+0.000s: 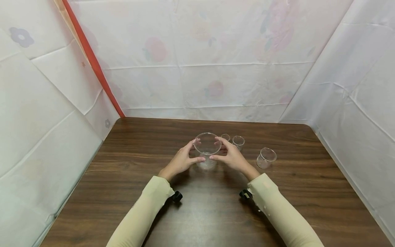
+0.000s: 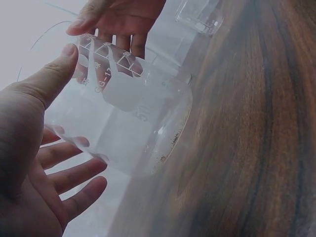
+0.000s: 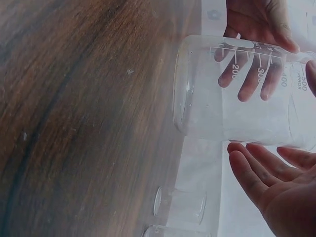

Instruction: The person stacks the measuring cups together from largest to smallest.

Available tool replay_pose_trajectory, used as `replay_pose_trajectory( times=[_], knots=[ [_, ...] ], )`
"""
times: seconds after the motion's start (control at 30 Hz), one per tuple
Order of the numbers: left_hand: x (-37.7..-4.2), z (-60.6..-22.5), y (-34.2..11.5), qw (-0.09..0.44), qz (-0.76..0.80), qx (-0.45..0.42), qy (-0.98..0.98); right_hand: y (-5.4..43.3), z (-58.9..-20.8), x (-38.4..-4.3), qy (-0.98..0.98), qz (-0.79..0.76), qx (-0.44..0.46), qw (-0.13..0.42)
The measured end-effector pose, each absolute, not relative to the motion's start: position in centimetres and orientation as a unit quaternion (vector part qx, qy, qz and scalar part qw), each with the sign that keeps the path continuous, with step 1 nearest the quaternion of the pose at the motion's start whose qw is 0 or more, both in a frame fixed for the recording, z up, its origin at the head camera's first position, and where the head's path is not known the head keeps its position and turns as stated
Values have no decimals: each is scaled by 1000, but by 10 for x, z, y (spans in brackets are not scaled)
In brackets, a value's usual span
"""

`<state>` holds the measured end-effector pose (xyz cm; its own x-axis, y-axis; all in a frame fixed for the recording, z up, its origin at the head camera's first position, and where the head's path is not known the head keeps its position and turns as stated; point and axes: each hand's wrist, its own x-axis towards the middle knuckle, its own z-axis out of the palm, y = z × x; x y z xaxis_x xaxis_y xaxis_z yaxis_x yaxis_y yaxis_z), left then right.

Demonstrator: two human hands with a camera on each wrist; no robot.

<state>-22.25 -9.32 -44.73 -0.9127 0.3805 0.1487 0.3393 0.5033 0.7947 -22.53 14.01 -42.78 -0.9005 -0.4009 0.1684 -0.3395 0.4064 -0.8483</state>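
Note:
A large clear glass beaker [image 1: 207, 145] stands upright between my two hands in the head view. My left hand [image 1: 181, 160] holds its left side, thumb across the near wall and fingers round the far side. From the right, my right hand [image 1: 232, 157] grips it the same way, the two thumbs nearly meeting in front. White printed volume marks show on the beaker wall [image 3: 207, 108] in the right wrist view. The left wrist view shows the beaker's base [image 2: 170, 133] close over the wooden surface.
Behind my right hand are two small glass beakers [image 1: 238, 141], [image 1: 225, 137] side by side. A medium beaker [image 1: 266, 158] stands farther right. All are on a dark wood table [image 1: 129, 154], walled by pale printed curtains [image 1: 197, 85] at the back and both sides.

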Motion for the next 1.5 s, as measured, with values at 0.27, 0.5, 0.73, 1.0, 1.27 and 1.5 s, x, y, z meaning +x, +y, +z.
replay_pose_trajectory(
  times=[0.27,0.5,0.73,1.0,1.27,1.5],
  knots=[
    [-217,-441,-92,17,451,220,865,142,-423,-217,840,-496,-217,24],
    [-211,-437,-90,11,457,229,859,144,-419,-208,845,-487,-221,-1],
    [-204,-435,-88,13,454,236,859,147,-417,-199,851,-472,-230,-23],
    [-194,-433,-85,14,446,232,864,150,-415,-188,856,-461,-231,-27],
    [-183,-430,-83,5,439,238,866,151,-413,-177,865,-442,-233,-46],
    [-178,-429,-83,-8,426,253,868,153,-414,-166,866,-439,-231,-54]
  ],
)
